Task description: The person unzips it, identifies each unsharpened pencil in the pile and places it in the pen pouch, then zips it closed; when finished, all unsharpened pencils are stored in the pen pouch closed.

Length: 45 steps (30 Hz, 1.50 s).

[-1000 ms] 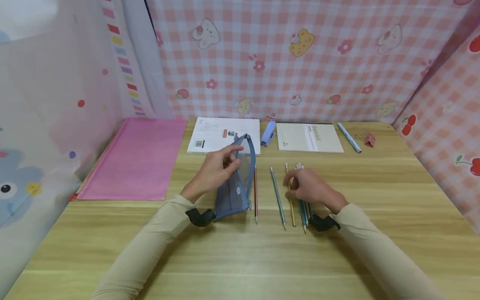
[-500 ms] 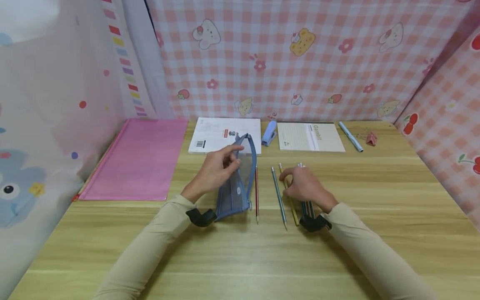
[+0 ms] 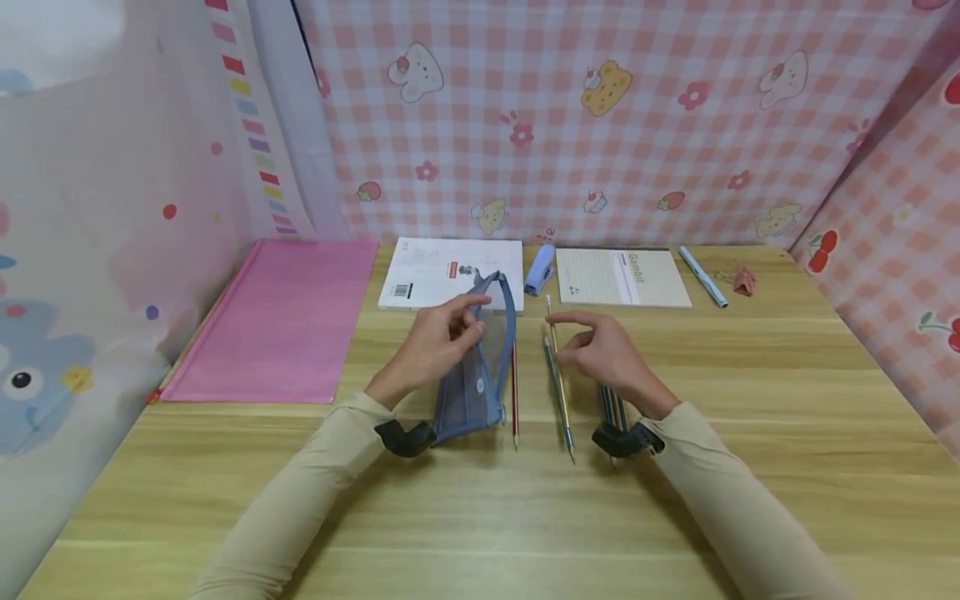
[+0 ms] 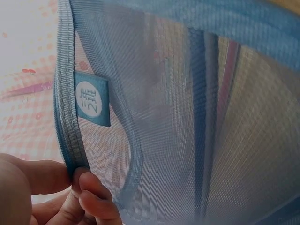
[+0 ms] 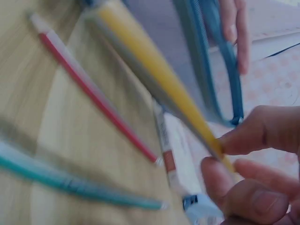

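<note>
My left hand [image 3: 435, 340] pinches the zippered edge of a blue mesh pencil case [image 3: 459, 398], its mouth held apart and facing right. In the left wrist view, thumb and fingers grip the zipper tape [image 4: 69, 103] below a small blue label [image 4: 92, 99]. With thumb and fingertips, my right hand [image 3: 606, 357] holds a yellow pencil [image 5: 152, 61] near one end, raised off the table. Beneath it lies a teal pencil [image 5: 79, 180]. A red pencil [image 3: 515, 396] lies right beside the case. Several more pencils [image 3: 611, 406] lie partly hidden under my right hand and wrist.
A pink folder [image 3: 273, 321] lies at the left. Along the back are a white book [image 3: 420, 262], a lilac stapler [image 3: 540, 269], a cream notepad [image 3: 592, 279], a light blue pen [image 3: 702, 276] and a pink clip [image 3: 744, 282]. Patterned cloth walls surround the table.
My right hand has taken up the yellow pencil from the table and moved it left, over the teal pencil. My left hand and the pencil case have stayed in place.
</note>
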Motion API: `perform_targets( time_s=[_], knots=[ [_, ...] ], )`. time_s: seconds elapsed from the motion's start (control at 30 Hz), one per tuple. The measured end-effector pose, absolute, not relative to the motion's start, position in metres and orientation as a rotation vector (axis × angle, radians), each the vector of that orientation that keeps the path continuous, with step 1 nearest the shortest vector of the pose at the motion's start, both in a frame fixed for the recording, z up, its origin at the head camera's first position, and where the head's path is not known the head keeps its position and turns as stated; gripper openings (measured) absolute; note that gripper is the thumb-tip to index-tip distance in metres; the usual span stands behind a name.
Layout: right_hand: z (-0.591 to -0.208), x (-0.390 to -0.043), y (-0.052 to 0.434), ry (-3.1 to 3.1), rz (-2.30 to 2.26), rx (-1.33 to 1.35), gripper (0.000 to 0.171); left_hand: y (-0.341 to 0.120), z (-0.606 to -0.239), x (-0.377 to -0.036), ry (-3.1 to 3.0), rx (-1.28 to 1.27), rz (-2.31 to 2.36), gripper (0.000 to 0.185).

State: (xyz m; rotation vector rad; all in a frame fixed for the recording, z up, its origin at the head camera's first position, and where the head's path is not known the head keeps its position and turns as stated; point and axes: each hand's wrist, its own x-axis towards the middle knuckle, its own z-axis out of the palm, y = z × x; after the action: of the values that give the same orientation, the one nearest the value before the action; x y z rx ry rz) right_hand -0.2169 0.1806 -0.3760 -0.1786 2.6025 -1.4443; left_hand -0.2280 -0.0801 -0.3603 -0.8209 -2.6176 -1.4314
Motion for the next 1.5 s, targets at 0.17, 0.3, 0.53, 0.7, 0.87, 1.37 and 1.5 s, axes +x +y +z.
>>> perform_targets(
  time_s=[0.17,0.3,0.53,0.7,0.87,1.37,1.5],
  knots=[
    [-0.366,-0.219,0.169,2.524,-1.674,-0.177,0.056,-0.078,-0.362,-0.228,-2.610,-0.826,-1.441,0.037],
    [-0.362,-0.221,0.155,2.450,-1.900,-0.188,0.055,-0.076,-0.363,-0.228,-2.612,-0.844,-1.446,0.037],
    [-0.358,-0.226,0.135,2.468,-2.048,-0.183,0.056,-0.074,-0.365,-0.229,-2.582,-0.865,-1.421,0.035],
    [-0.360,-0.228,0.126,2.496,-2.061,-0.172,0.056,-0.073,-0.366,-0.228,-2.554,-0.882,-1.429,0.035],
    [-0.365,-0.228,0.119,2.567,-1.984,-0.195,0.055,-0.073,-0.365,-0.228,-2.556,-0.870,-1.436,0.036],
    [-0.372,-0.216,0.104,2.821,-1.649,-0.428,0.056,-0.074,-0.363,-0.227,-2.558,-0.828,-1.436,0.037],
    [-0.371,-0.216,0.103,2.873,-1.576,-0.459,0.056,-0.073,-0.363,-0.228,-2.549,-0.824,-1.440,0.036]
  ],
)
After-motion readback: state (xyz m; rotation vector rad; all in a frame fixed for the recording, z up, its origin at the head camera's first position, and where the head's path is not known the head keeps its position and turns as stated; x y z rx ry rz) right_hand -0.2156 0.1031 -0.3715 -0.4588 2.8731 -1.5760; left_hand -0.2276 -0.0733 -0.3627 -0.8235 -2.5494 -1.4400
